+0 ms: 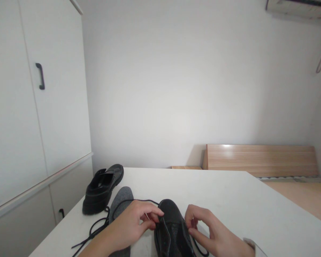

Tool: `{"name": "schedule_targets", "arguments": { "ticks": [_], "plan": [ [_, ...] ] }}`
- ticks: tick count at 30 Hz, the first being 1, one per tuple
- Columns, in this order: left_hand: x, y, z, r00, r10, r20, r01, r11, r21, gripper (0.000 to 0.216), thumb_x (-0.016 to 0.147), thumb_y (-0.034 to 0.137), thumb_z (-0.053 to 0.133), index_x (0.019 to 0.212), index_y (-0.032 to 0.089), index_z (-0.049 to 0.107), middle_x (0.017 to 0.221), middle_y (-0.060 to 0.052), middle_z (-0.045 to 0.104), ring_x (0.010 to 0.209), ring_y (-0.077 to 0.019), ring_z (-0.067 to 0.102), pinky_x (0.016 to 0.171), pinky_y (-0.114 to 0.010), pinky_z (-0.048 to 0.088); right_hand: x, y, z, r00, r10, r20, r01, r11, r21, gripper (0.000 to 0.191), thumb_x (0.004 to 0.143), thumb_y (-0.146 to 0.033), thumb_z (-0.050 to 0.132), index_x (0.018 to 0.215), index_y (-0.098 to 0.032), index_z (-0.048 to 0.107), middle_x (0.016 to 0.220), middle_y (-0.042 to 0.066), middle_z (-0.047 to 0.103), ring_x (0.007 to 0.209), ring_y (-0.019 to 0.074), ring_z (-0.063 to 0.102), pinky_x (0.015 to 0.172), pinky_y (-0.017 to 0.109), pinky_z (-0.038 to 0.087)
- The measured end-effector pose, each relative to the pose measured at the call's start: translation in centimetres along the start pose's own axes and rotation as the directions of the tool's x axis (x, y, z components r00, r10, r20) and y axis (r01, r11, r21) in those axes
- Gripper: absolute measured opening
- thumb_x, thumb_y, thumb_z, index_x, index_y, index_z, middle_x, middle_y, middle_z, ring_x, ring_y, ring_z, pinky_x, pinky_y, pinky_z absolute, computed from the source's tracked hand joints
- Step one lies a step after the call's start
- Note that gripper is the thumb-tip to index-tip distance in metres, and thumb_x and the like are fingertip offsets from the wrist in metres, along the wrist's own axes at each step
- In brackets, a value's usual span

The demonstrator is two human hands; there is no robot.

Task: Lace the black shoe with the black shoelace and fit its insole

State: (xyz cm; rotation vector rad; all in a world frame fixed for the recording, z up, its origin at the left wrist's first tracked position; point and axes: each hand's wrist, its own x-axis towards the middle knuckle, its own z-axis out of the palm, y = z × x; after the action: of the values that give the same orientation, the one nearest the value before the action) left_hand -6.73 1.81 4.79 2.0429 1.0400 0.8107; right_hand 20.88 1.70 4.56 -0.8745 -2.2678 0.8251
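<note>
The left hand [139, 219] and right hand [203, 226] curl narrowly at either side of a shoe [172, 228]; whether they pinch anything, I cannot tell. Left of the left grip lies an insole [124, 195].

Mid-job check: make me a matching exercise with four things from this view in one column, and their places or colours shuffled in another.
Things:
1. near shoe
2. far shoe
3. insole
4. headboard

Places or colours:
A. grey, partly hidden by the left arm
B. black, close to the table's left edge
C. wood-coloured, at the back on the right
D. between the left hand and right hand

Pairs: 1-D, 2-B, 3-A, 4-C
</note>
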Motion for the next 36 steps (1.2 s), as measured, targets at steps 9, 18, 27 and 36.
{"name": "schedule_targets", "arguments": {
  "ticks": [9, 18, 27, 36],
  "plan": [
    [0.4, 0.1, 0.5, 0.999, 0.047, -0.026, -0.044, 0.994, 0.103, 0.023, 0.081, 0.015, 0.068, 0.100, 0.022, 0.079, 0.080, -0.003, 0.073, 0.074, -0.0156, 0.068, 0.075, -0.025, 0.049, 0.4, 0.2, 0.2, 0.996, -0.063, -0.058, 0.059, 0.996, -0.072, 0.017, 0.093, -0.026, 0.056, 0.079, -0.019, 0.059, 0.082, 0.003, 0.058, 0.077, 0.0171, 0.053, 0.070, 0.029, 0.043],
    [0.5, -0.4, 0.6, 0.999, -0.003, -0.039, 0.002, 1.000, -0.004, 0.026, 0.076, 0.010, 0.065, 0.095, 0.020, 0.079, 0.084, -0.003, 0.071, 0.076, -0.0159, 0.068, 0.072, -0.024, 0.051, 0.3, -1.2, 0.1, 0.994, 0.080, -0.078, -0.085, 0.995, -0.052, 0.015, 0.091, -0.024, 0.058, 0.081, -0.017, 0.068, 0.073, 0.003, 0.066, 0.068, 0.0156, 0.062, 0.066, 0.026, 0.047],
    [0.0, 1.1, 0.8, 0.998, 0.006, -0.059, 0.000, 0.994, 0.111, 0.033, 0.074, 0.002, 0.059, 0.096, 0.019, 0.075, 0.089, -0.004, 0.071, 0.082, -0.0161, 0.065, 0.077, -0.023, 0.049, 2.0, -6.1, 1.1, 0.951, 0.286, 0.117, -0.163, 0.786, -0.597, 0.033, 0.076, -0.013, 0.066, 0.108, -0.019, 0.071, 0.107, 0.012, 0.068, 0.093, 0.0264, 0.068, 0.078, 0.033, 0.052],
    [0.1, 0.7, 0.9, 0.999, -0.012, -0.043, 0.013, 0.999, 0.037, 0.034, 0.069, 0.001, 0.052, 0.092, 0.019, 0.071, 0.084, -0.001, 0.069, 0.080, -0.0154, 0.063, 0.075, -0.024, 0.046, 4.1, -8.2, 3.6, 0.953, 0.286, 0.096, -0.038, 0.430, -0.902, 0.031, 0.080, 0.001, 0.055, 0.094, -0.017, 0.076, 0.101, 0.015, 0.071, 0.093, 0.0302, 0.068, 0.059, 0.030, 0.046]
  ]
}}
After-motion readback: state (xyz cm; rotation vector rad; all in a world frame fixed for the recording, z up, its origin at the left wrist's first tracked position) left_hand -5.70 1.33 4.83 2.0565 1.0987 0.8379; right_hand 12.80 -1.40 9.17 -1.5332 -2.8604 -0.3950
